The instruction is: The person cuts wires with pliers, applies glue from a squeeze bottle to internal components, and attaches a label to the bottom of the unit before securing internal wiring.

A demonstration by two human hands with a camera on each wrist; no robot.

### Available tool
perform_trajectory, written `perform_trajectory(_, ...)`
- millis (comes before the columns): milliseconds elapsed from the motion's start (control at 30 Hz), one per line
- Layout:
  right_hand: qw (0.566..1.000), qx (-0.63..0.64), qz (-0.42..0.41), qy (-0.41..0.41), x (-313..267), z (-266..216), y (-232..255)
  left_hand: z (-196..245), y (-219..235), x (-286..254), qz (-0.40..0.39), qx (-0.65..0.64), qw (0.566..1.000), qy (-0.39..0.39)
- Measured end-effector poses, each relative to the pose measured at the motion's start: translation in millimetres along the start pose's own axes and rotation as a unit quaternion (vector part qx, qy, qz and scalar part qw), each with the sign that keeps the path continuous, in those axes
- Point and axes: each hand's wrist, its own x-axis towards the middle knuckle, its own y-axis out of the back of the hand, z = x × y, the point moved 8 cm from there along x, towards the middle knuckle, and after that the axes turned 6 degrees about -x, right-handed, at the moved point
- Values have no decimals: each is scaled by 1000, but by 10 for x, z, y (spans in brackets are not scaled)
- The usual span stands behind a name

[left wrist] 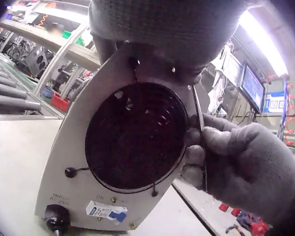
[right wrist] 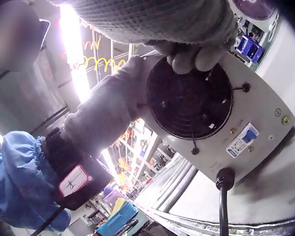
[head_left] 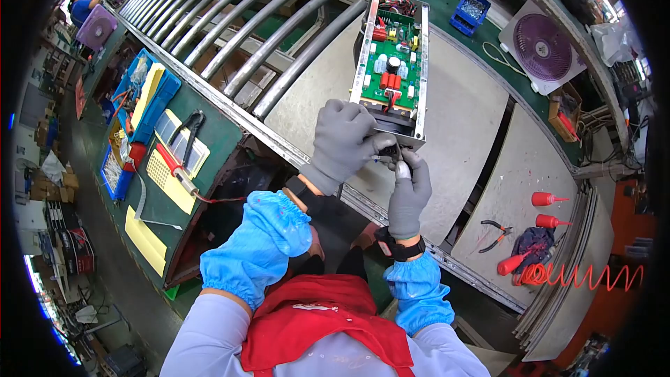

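A metal chassis (head_left: 424, 77) with a green circuit board (head_left: 377, 78) inside stands on the bench, its near end facing the person. That end is a light panel (left wrist: 69, 147) with a round black fan grille (right wrist: 189, 101), a blue-levered breaker switch (right wrist: 242, 140) and a black cable (right wrist: 223, 206). My gloved left hand (head_left: 345, 143) curls over the panel's upper corner, thumb near the grille; its fingertips are partly hidden. The gloved right hand (head_left: 410, 192) pinches the opposite side edge of the panel, with fingertips over the grille in the left wrist view.
Metal rollers (head_left: 279, 49) run off to the far left. On the left bench lie a soldering iron (head_left: 178, 171) and a blue bin (head_left: 150, 101). Red bottles (head_left: 548, 199) and pliers (head_left: 497, 236) lie at right; a purple fan (head_left: 541, 45) stands behind.
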Motion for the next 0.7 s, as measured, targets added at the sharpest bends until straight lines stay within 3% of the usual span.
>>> perform_trajectory(133, 997, 32, 2, -70, -309, 178, 118, 13, -44, -6, -38, 50, 998, 30)
perform_trajectory(233, 990, 26, -53, -127, -648, 131, 57, 106, 157, -80, 7, -42, 999, -19)
perform_trajectory(267, 992, 8, -72, -108, -753, 129, 23, 83, 251, -178, 31, -60, 998, 15)
perform_trajectory(333, 980, 64, -99, -159, -1003, 76, -106, 79, 494, -613, 67, -92, 990, 87)
perform_trajectory(367, 972, 91, -113, -184, -1133, 41, -181, -36, 474, -964, -3, -81, 985, 151)
perform_trajectory(400, 968, 67, -158, -181, -1231, 17, -281, -213, 341, -1358, -125, -210, 930, 273)
perform_trajectory(433, 962, 43, -204, -176, -1327, -7, -391, -253, 210, -1807, -239, -330, 829, 384)
perform_trajectory(500, 962, -31, -251, -104, -1531, -66, -613, -93, 282, -2419, -166, -586, 638, 472)
perform_trajectory(533, 941, -56, -301, -147, -1676, 35, -740, -53, 408, -2563, -154, -572, 642, 486)
perform_trajectory(567, 915, -79, -349, -189, -1843, 147, -869, -78, 517, -2660, -131, -584, 614, 515)
perform_trajectory(633, 897, -107, -416, -109, -2068, 321, -1065, -159, 774, -2882, -78, -598, 552, 576)
perform_trajectory(667, 880, -88, -438, -161, -2161, 391, -1130, -287, 867, -3021, -63, -581, 558, 590)
perform_trajectory(700, 859, -69, -461, -212, -2261, 464, -1185, -554, 929, -3283, -33, -550, 599, 581)
